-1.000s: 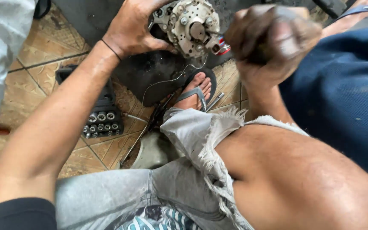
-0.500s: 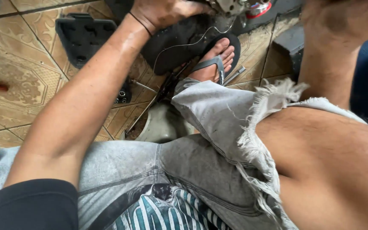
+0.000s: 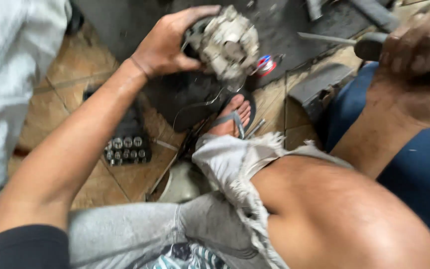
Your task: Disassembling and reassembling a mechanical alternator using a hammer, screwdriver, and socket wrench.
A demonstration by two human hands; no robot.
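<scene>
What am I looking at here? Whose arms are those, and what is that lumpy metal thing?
The picture comes from a camera worn on a person's head, so you look down at that person's own arms and knees, as if through their eyes. They sit low over a brown tiled floor.

The left hand grips a round, dirty metal machine part with small wires hanging from it. The right hand is closed around the dark handle of a tool; its thin metal shaft points toward the part. The picture is blurry, so I cannot tell what kind of tool it is.

On the floor lies a black tray of shiny sockets. A foot in a sandal rests on a dark mat. At the left edge is pale cloth, perhaps someone else's clothing.
</scene>
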